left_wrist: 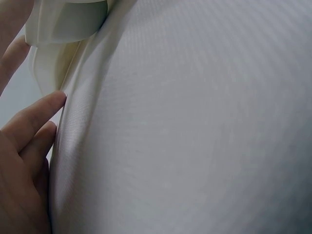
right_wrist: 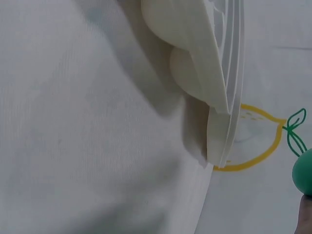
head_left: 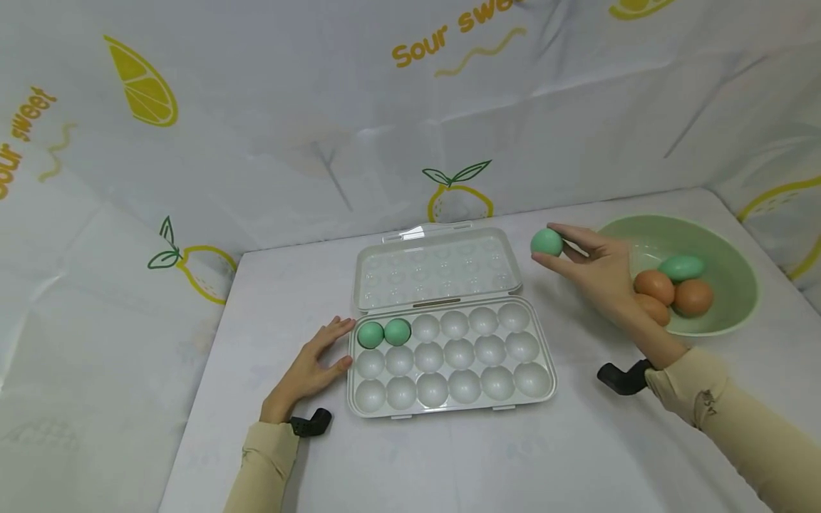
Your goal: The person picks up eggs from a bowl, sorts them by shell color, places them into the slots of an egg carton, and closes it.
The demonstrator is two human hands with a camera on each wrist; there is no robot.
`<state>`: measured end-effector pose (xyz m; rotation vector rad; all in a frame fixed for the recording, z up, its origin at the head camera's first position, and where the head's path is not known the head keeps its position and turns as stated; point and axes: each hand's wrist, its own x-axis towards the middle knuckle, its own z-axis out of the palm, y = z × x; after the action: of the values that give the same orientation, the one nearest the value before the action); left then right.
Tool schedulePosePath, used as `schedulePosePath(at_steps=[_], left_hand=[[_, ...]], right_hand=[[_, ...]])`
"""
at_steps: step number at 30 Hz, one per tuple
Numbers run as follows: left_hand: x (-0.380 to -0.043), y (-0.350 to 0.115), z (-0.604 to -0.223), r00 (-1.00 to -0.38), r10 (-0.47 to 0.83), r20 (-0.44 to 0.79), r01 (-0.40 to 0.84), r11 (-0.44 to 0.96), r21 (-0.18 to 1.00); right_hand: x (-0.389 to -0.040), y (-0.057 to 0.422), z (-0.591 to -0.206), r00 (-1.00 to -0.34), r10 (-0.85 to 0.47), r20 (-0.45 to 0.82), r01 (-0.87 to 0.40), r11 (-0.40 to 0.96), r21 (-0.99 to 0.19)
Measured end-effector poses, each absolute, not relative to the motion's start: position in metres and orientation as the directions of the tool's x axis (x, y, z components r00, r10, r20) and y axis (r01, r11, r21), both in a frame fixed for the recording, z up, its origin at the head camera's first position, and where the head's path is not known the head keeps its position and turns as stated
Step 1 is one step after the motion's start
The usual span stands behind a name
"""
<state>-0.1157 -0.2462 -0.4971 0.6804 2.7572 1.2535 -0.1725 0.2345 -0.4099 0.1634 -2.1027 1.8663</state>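
Note:
A green egg is pinched between the thumb and fingers of my right hand, raised between the carton and the bowl. In the right wrist view the same egg shows at the right edge with one fingertip. An egg carton lies with its clear lid folded back. Two green eggs, one in the back left corner cup and another beside it, sit in the back row. My left hand rests at the carton's left edge, its fingers extended and thumb spread.
To the right stands a light green bowl with a green egg and several brown eggs inside. A white cloth with lemon prints hangs behind the table.

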Motion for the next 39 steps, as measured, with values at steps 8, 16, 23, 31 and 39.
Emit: schedulePosePath(at_steps=[8, 16, 23, 31, 39], left_hand=[[-0.116, -0.247, -0.498, -0.897, 0.413, 0.158, 0.389, 0.567, 0.727], [-0.116, -0.247, -0.499, -0.896, 0.411, 0.171, 0.399, 0.572, 0.717], [-0.116, -0.248, -0.499, -0.889, 0.422, 0.178, 0.41, 0.557, 0.723], [-0.116, -0.248, -0.498, -0.896, 0.413, 0.16, 0.391, 0.569, 0.723], [-0.116, -0.248, -0.497, -0.898, 0.409, 0.159, 0.387, 0.569, 0.725]], right_hand=[[-0.17, 0.205, -0.424, -0.932, 0.037, 0.36, -0.353, 0.122, -0.928], [-0.164, 0.176, -0.432, -0.943, -0.033, 0.332, -0.333, 0.084, -0.939], [-0.157, 0.16, -0.439, -0.952, -0.081, 0.296, -0.301, 0.045, -0.953], [-0.15, 0.15, -0.443, -0.953, -0.108, 0.284, -0.283, -0.025, -0.959], [-0.14, 0.135, -0.447, -0.952, -0.147, 0.268, -0.268, -0.025, -0.963]])
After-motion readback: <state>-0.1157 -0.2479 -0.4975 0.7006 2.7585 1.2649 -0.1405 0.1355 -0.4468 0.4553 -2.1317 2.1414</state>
